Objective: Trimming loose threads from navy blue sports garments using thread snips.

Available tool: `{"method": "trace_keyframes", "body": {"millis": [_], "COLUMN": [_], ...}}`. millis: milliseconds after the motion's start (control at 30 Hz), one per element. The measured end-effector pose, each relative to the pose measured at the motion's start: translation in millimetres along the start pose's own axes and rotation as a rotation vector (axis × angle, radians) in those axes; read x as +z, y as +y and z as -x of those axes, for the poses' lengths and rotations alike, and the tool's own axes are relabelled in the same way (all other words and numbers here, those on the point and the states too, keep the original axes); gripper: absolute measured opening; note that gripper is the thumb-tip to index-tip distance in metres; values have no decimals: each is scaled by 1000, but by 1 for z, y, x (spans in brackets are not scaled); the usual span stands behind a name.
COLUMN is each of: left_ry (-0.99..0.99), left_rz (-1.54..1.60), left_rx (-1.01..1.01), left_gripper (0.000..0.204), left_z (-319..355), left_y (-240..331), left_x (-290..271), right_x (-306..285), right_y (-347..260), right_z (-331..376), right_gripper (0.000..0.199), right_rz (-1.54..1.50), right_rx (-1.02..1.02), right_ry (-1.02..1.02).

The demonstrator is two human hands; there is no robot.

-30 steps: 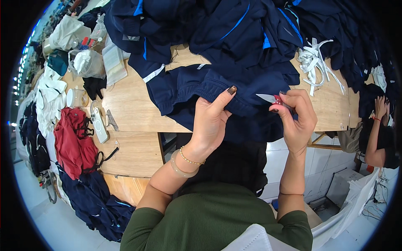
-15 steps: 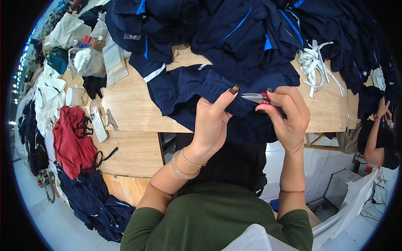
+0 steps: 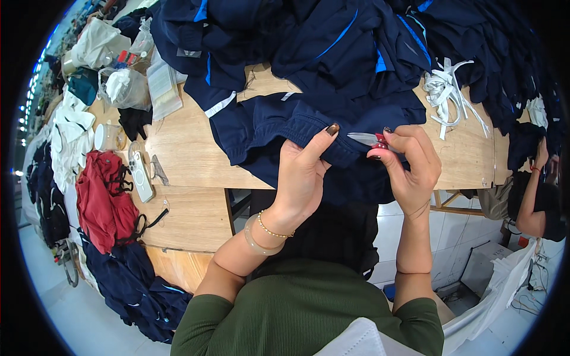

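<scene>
My left hand (image 3: 303, 175) pinches the elastic waistband of a navy garment (image 3: 279, 121) that hangs over the front edge of the wooden table (image 3: 190, 160). My right hand (image 3: 409, 163) holds small red-handled thread snips (image 3: 367, 139), their metal blades pointing left toward my left thumb. The blade tips are just above the waistband fabric between the two hands. A bracelet and a pale bangle sit on my left wrist.
A big heap of navy garments with blue trim (image 3: 332, 41) covers the table's far side. White ribbon ties (image 3: 448, 89) lie at right. A phone (image 3: 141, 175), a red garment (image 3: 104, 199) and plastic bags (image 3: 122, 86) are at left. Another person (image 3: 534, 196) sits at far right.
My right hand has turned the snips so the blades now point left at the waistband; both hands shifted slightly closer together on the fabric.
</scene>
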State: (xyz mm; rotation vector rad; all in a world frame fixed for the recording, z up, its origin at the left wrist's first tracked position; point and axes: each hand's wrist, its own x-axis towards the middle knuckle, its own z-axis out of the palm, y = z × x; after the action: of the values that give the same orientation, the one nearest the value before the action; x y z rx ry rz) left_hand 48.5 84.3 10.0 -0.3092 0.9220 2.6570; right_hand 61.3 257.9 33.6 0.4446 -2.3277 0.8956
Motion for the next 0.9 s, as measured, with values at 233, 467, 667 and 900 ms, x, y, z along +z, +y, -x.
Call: {"method": "trace_keyframes", "body": {"millis": [233, 467, 667, 900], "left_ry": [3, -3, -21, -18], "left_rz": [-10, -6, -4, -4], "left_rx": [-11, -3, 1, -4], "left_gripper": [4, 4, 6, 8], "left_z": [0, 0, -1, -1], "left_y": [0, -1, -3, -4], "left_x": [3, 2, -3, -4], "right_x": [2, 3, 3, 5], "right_y": [2, 2, 1, 0], "right_z": [1, 3, 3, 3], "right_gripper": [28, 28, 28, 28], "right_rz": [19, -14, -17, -43], "right_rx": [-8, 29, 34, 39], "right_ry": [-12, -5, -15, -16]}}
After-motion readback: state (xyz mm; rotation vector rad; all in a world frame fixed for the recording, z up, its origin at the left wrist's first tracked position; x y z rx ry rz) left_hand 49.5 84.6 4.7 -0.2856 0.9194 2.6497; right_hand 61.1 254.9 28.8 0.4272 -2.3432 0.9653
